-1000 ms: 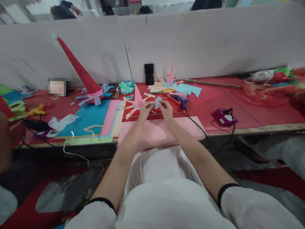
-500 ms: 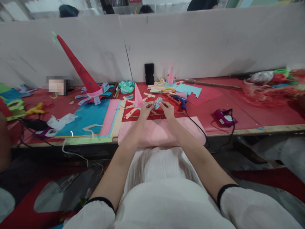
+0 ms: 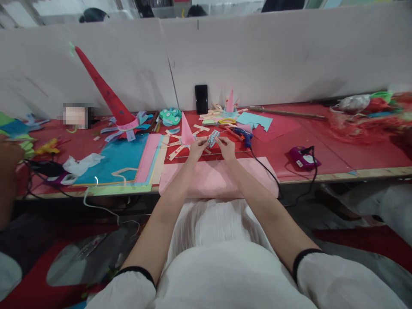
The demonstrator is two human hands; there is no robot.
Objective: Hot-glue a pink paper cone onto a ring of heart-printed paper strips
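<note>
A: How are the hands placed?

B: Close together, yet separate. The bare left hand (image 3: 197,148) pinches the lower left edge of a small, flat, pale-blue piece with red and white markings (image 3: 213,137). The bare right hand (image 3: 227,149) has its fingertips at the right edge; whether they touch cannot be told. The piece lies between the hands, over the red-covered tabletop (image 3: 344,133).

A: What makes for good handling?

B: Probably a light pinch at the edges, since so thin a piece may crease; one hand should steady while the other adjusts. The left hand should avoid the upright pink cone (image 3: 186,132), just beside it, and the flat beige strips with red marks (image 3: 177,152) radiating from its base. The blue glue gun (image 3: 247,138), near the right hand, may be hot.

A: Which containers appear?

B: None is plainly identifiable. Behind, a smaller pink cone (image 3: 230,103) rises from a pale-blue ring-shaped base (image 3: 229,113), its interior hidden. Farther right, the contents of a purple boxlike object with a black cord (image 3: 304,159) cannot be seen.
</note>
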